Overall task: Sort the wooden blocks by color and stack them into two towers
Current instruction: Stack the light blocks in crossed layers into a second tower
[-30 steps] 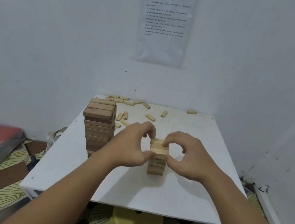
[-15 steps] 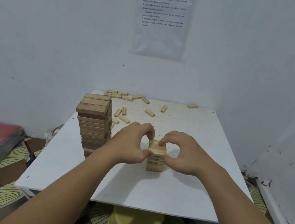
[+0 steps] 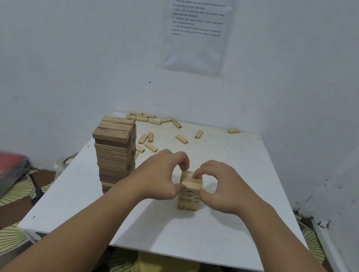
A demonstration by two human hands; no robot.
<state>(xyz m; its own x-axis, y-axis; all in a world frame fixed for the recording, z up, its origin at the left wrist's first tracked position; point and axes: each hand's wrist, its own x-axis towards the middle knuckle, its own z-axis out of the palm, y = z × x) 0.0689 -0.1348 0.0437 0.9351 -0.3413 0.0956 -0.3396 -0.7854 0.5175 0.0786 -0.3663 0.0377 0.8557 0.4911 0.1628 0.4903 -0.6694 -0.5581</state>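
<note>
Watching from my end, very little has moved over the last 1 second. Both hands stay on the top of the light tower (image 3: pixel 188 200), which stands between them on the white table (image 3: pixel 180 235). The left hand (image 3: pixel 157 176) is curled round the tower's left side, thumb at the near face and fingers hooked over the far edge. The right hand (image 3: pixel 224 188) mirrors it, thumb pressed to the near right face. What is new is that its index fingertip (image 3: pixel 196 175) now lies on the top layer (image 3: pixel 189 180) rather than at the far edge. I read that as squaring and pressing down a layer already laid, not fetching a new piece. I see no loose block carried in either hand.

The dark tower (image 3: pixel 114 156) stands just left of the left hand, much taller, and looks unchanged. The loose light blocks (image 3: pixel 181 139) lie beyond both hands, well apart from them, in the same scatter as before. So I judge the dark stack done or nearly so, and the light tower only a few layers up, with more than 10 pieces to go.
</note>
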